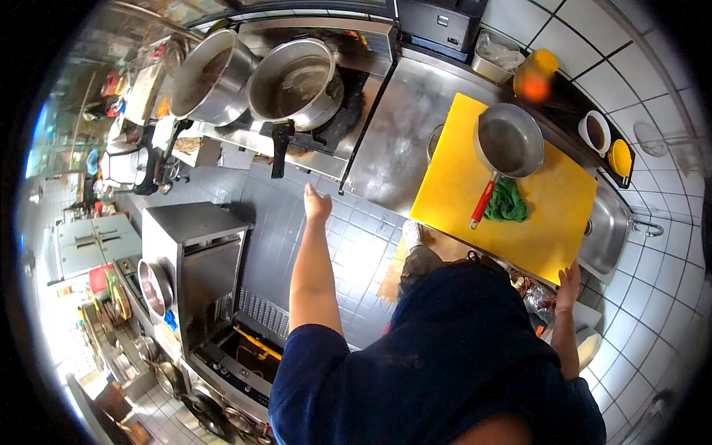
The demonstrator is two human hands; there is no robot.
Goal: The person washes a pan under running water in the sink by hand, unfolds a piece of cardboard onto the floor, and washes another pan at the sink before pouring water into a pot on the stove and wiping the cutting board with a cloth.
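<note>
My left hand (317,203) is stretched out over the tiled floor, below the black handle of a metal pot (295,85) on the stove; it holds nothing and its fingers look apart. At the lower right corner of a yellow cutting board (460,178), my right hand (568,287) rests against the edge with its fingers spread. A metal saucepan (509,141) with a red handle stands on the board. Beside that handle lies a crumpled green cloth (506,200).
A second large pot (211,78) stands left of the first. A sink (607,230) with a faucet is at the right. Behind the board, a dark shelf holds a white cup (594,131) and yellow-lidded containers. A steel cabinet (189,222) stands at the left.
</note>
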